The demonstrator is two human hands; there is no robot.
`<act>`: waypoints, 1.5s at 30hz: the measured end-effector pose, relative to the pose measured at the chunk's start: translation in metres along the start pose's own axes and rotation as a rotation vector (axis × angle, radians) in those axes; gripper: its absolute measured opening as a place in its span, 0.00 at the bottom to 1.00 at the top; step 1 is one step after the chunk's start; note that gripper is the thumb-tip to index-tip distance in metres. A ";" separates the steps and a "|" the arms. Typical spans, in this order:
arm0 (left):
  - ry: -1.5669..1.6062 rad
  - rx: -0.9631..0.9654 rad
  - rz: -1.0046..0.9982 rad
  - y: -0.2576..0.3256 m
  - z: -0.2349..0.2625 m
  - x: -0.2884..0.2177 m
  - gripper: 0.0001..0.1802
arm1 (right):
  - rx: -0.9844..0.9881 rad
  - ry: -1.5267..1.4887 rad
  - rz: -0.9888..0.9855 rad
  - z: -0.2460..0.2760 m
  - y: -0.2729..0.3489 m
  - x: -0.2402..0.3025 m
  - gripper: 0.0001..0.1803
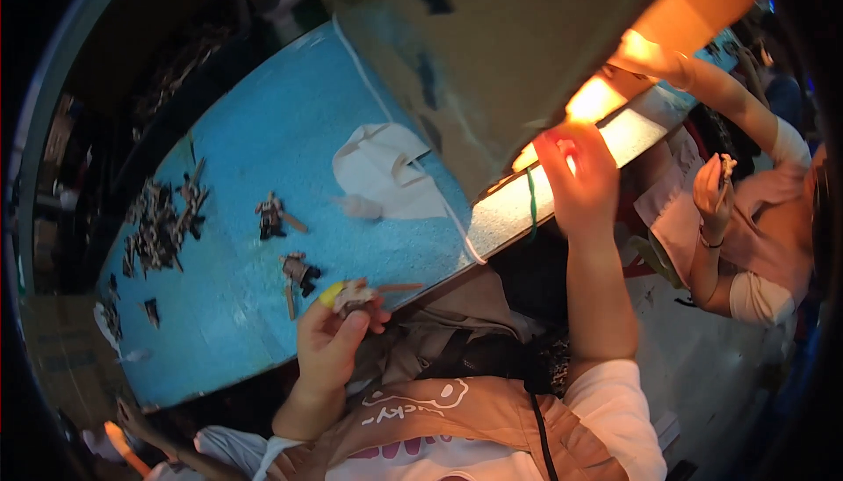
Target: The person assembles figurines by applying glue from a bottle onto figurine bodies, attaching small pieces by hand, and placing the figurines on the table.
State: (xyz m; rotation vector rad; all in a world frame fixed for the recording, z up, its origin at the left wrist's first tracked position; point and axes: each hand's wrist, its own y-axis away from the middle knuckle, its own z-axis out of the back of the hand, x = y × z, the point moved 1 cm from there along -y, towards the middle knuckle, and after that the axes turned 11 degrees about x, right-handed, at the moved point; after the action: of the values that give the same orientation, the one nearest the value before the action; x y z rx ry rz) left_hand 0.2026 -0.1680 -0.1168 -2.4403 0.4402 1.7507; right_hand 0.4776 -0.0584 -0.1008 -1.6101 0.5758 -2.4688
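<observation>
My left hand (pixel 329 345), low in the middle over the table's near edge, is closed on a small beige and brown figurine (pixel 354 295). A thin stick juts out to the right of the figurine, and a yellow cover (pixel 331 294) shows at a fingertip. My right hand (pixel 581 173) is raised at the cardboard panel's lower right edge, in strong orange light. Its fingers are bent together; glare hides what they hold, if anything. Close to my left hand, one brown figurine (pixel 300 270) with a stick lies on the table, and another dark figurine (pixel 270 216) lies beyond it.
A big cardboard panel (pixel 492 59) overhangs the blue table (pixel 255 130). A white cloth (pixel 386 173) and a pale cord lie beside it. Several figurines form a pile (pixel 158 226) at the left. On the right, a co-worker's hand (pixel 713 191) holds a small piece; their other hand reaches toward the light.
</observation>
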 end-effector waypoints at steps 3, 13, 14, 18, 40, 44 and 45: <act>-0.010 0.051 0.092 -0.010 -0.021 -0.010 0.19 | 0.093 -0.191 0.121 -0.012 0.049 0.042 0.11; -0.525 0.312 -0.192 -0.014 -0.028 -0.009 0.17 | 0.351 -0.312 0.204 -0.043 0.089 0.066 0.14; -0.522 0.300 -0.190 -0.012 -0.027 -0.009 0.17 | 0.393 -0.289 0.213 -0.044 0.091 0.066 0.14; -0.532 0.325 -0.122 -0.006 -0.028 -0.011 0.18 | 0.331 -0.075 0.322 -0.043 0.099 0.072 0.15; -0.405 0.453 -0.148 -0.007 -0.021 -0.010 0.20 | 0.332 0.214 0.405 -0.044 0.115 0.077 0.15; -0.542 0.386 -0.259 -0.005 -0.019 -0.011 0.19 | 0.471 -0.012 0.195 -0.044 0.107 0.078 0.13; -0.540 0.367 -0.275 -0.005 -0.021 -0.012 0.19 | 0.516 0.062 0.249 -0.044 0.105 0.078 0.13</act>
State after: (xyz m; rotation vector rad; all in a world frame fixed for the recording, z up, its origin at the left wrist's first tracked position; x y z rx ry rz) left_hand 0.2192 -0.1665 -0.0990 -1.6134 0.3094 1.8994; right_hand 0.3954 -0.1688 -0.0912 -1.1873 0.1130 -2.2410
